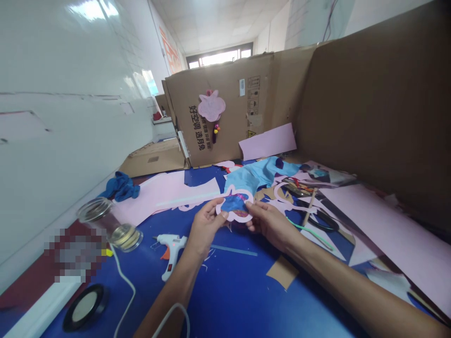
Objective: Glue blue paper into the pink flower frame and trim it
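Over blue table top (243,300), pink flower-shaped cutout (234,217) with blue patch at centre is held up between both hands. Left edge gripped by fingers of left hand (206,224); right edge pinched by fingers of right hand (269,225). Hot glue gun (170,251) lying just beside left hand. Clear cylindrical container (109,223) and black tape roll (85,307) placed further left. Light blue cloth (253,176) and pink paper sheet (387,234) spread beyond hands. Cardboard panel (232,141) stood up behind.

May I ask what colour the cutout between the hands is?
The cutout is pale pink around blue; head view.
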